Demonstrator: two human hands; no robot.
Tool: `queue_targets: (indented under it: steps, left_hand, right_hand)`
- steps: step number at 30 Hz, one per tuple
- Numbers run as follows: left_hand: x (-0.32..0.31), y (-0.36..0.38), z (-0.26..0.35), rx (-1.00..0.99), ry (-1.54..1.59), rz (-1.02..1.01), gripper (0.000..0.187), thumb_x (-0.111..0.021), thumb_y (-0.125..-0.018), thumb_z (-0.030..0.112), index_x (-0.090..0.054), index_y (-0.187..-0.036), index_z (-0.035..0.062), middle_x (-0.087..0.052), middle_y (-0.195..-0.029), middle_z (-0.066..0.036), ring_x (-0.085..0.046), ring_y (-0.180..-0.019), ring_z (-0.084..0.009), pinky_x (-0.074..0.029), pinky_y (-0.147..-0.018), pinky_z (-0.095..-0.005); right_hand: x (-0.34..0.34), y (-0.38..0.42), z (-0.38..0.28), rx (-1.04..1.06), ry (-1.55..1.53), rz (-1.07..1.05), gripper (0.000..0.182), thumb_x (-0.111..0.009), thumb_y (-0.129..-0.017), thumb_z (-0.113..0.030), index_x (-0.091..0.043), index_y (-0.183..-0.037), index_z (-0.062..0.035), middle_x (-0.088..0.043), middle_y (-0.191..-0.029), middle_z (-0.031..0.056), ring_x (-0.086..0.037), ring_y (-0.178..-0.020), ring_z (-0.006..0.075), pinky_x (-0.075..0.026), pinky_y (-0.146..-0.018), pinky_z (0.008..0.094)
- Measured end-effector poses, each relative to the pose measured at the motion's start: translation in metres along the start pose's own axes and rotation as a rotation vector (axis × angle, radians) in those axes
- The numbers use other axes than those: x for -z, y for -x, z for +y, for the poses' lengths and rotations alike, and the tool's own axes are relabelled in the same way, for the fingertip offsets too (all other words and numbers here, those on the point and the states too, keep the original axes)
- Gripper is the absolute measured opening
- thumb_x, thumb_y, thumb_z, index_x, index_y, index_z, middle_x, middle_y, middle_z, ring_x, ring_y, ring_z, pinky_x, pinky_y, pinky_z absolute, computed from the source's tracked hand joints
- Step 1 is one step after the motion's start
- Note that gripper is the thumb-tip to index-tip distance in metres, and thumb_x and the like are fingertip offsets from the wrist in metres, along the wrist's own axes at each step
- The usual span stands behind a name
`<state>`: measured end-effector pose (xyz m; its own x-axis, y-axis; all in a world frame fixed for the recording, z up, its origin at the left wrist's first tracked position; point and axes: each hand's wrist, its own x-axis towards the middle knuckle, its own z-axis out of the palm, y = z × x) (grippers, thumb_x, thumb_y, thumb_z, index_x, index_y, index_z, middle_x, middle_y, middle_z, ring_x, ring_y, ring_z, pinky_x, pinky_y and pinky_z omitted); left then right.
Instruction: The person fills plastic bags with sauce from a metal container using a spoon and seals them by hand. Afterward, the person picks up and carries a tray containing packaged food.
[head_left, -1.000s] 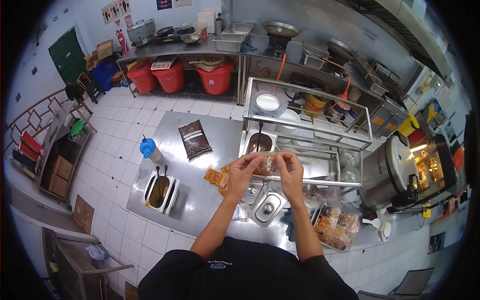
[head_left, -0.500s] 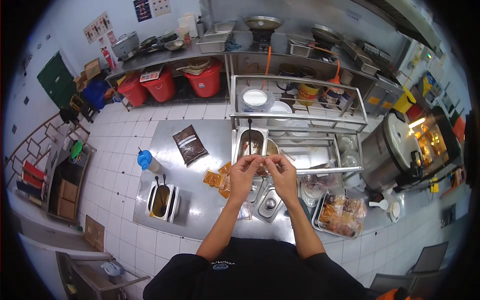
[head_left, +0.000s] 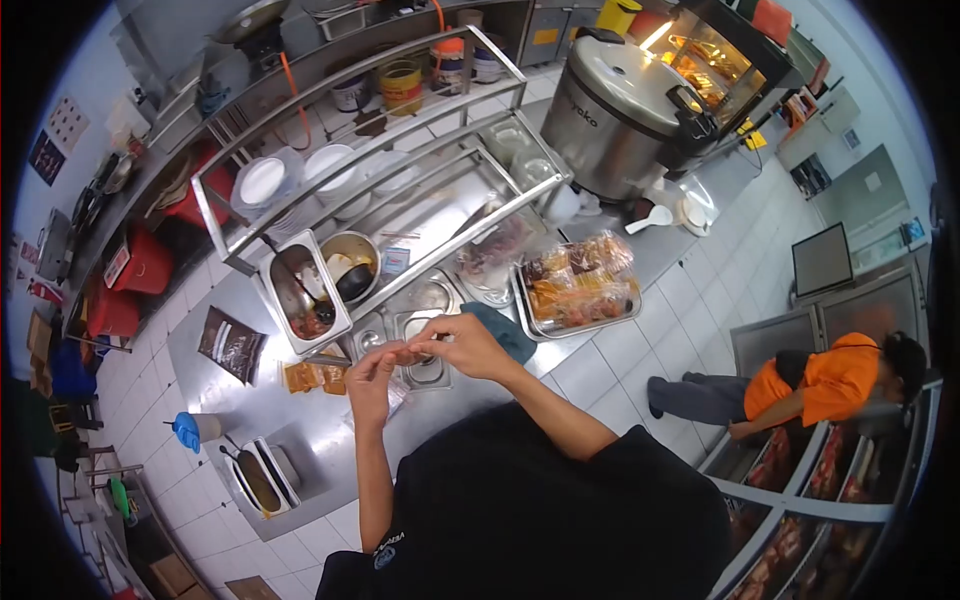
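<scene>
My left hand (head_left: 373, 380) and my right hand (head_left: 468, 345) meet in front of me, fingertips pinched together above the steel table (head_left: 330, 450). Whatever sits between the fingers is too small to make out. Below them are metal containers with lids (head_left: 428, 372). Orange-brown sachets (head_left: 312, 377) lie just left of my left hand. A dark green cloth (head_left: 500, 332) is beside my right hand. Farther off stand a deep steel pan (head_left: 294, 270) with a ladle in it and a round pot (head_left: 352, 247) holding a black utensil.
A metal rack frame (head_left: 400, 245) borders the far side of the table. To the right stand a tray of wrapped food (head_left: 580, 290) and a large cooker (head_left: 625, 115). At left are a dark packet (head_left: 232, 345), blue-lidded bottle (head_left: 190, 430) and sauce containers (head_left: 262, 480). A person in orange (head_left: 815, 380) bends over bins.
My view has turned to the right, bringing a person in orange and food bins into sight. My hands are still pinched together, now tilted, with the right one farther forward.
</scene>
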<state>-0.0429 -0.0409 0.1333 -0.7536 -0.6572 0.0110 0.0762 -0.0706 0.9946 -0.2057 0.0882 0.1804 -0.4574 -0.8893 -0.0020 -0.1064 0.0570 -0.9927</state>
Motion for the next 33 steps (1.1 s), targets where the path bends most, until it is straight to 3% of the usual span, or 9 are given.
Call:
queue_targets:
  steps: [4,7,9,19,22,24,29,31,33]
  left_hand:
    - [-0.035,0.009,-0.026,0.162,-0.021,-0.156,0.030,-0.063,-0.097,0.011,-0.065,-0.123,-0.0022,-0.069,-0.117,-0.013,-0.063,-0.110,-0.0199,-0.047,-0.098,-0.0328]
    - [-0.042,0.018,-0.040,0.135,-0.182,-0.266,0.072,-0.069,-0.092,0.011,-0.031,-0.153,0.0027,-0.062,-0.128,-0.015,-0.061,-0.113,-0.0232,-0.046,-0.100,-0.0367]
    - [-0.037,0.025,-0.045,0.175,-0.176,-0.239,0.070,-0.069,-0.092,0.011,-0.033,-0.152,0.0028,-0.063,-0.126,-0.015,-0.062,-0.113,-0.0231,-0.046,-0.100,-0.0369]
    - [0.032,0.038,-0.070,0.263,-0.300,0.023,0.057,-0.066,-0.095,0.020,-0.044,-0.145,0.0050,-0.067,-0.119,-0.011,-0.064,-0.109,-0.0199,-0.047,-0.097,-0.0352]
    - [0.047,0.042,-0.056,0.243,-0.369,0.091,0.055,-0.066,-0.095,0.022,-0.046,-0.142,0.0042,-0.068,-0.117,-0.010,-0.065,-0.105,-0.0196,-0.047,-0.094,-0.0353]
    - [0.055,0.047,-0.059,0.236,-0.376,0.126,0.052,-0.066,-0.095,0.022,-0.048,-0.140,0.0036,-0.068,-0.116,-0.010,-0.066,-0.103,-0.0192,-0.047,-0.094,-0.0354]
    - [0.042,0.049,-0.071,0.248,-0.317,0.075,0.053,-0.069,-0.091,0.016,-0.050,-0.138,0.0022,-0.068,-0.114,-0.010,-0.066,-0.103,-0.0183,-0.053,-0.079,-0.0306]
    - [0.017,0.037,-0.068,0.342,-0.361,-0.004,0.055,-0.071,-0.088,0.011,-0.050,-0.138,0.0030,-0.065,-0.121,-0.012,-0.066,-0.104,-0.0198,-0.055,-0.074,-0.0297]
    - [-0.013,0.027,-0.127,0.039,-0.330,-0.067,0.060,-0.074,-0.088,0.015,-0.048,-0.141,0.0058,-0.059,-0.135,-0.014,-0.067,-0.098,-0.0202,-0.056,-0.076,-0.0332]
  right_hand:
    - [0.041,0.037,0.025,-0.111,0.024,0.142,0.014,-0.066,-0.093,-0.012,-0.073,-0.093,-0.0001,-0.074,-0.086,0.0073,-0.068,-0.078,0.0119,-0.054,-0.072,0.0277]
    - [0.090,0.064,0.057,-0.064,0.090,0.395,0.013,-0.063,-0.094,-0.008,-0.070,-0.099,0.0017,-0.074,-0.089,0.0078,-0.070,-0.079,0.0138,-0.055,-0.074,0.0293]
    - [0.119,0.084,0.078,-0.038,0.507,0.561,0.012,-0.063,-0.093,-0.007,-0.069,-0.099,0.0015,-0.073,-0.090,0.0089,-0.069,-0.077,0.0158,-0.055,-0.072,0.0295]
    - [0.208,0.110,0.188,-0.124,0.768,0.590,0.018,-0.064,-0.093,-0.015,-0.069,-0.098,0.0011,-0.070,-0.085,0.0103,-0.065,-0.079,0.0187,-0.050,-0.077,0.0325]
    - [0.198,0.084,0.164,-0.081,0.644,0.554,0.022,-0.066,-0.089,-0.013,-0.067,-0.105,0.0018,-0.069,-0.091,0.0160,-0.066,-0.086,0.0303,-0.051,-0.080,0.0393]
    - [0.189,0.065,0.142,0.128,1.284,0.916,0.026,-0.064,-0.089,-0.013,-0.065,-0.110,0.0011,-0.069,-0.099,0.0160,-0.066,-0.089,0.0346,-0.051,-0.082,0.0432]
    - [0.101,0.023,0.086,-0.276,0.828,0.347,0.046,-0.071,-0.086,-0.020,-0.057,-0.124,0.0008,-0.066,-0.108,0.0232,-0.066,-0.093,0.0352,-0.052,-0.084,0.0440]
    - [0.065,0.031,0.134,-0.156,1.056,0.265,0.048,-0.073,-0.085,-0.024,-0.057,-0.124,-0.0022,-0.066,-0.103,0.0233,-0.066,-0.095,0.0385,-0.053,-0.083,0.0468]
    - [0.043,0.031,0.138,-0.415,1.121,0.031,0.048,-0.074,-0.084,-0.028,-0.057,-0.124,-0.0049,-0.066,-0.099,0.0220,-0.066,-0.097,0.0395,-0.053,-0.083,0.0474]
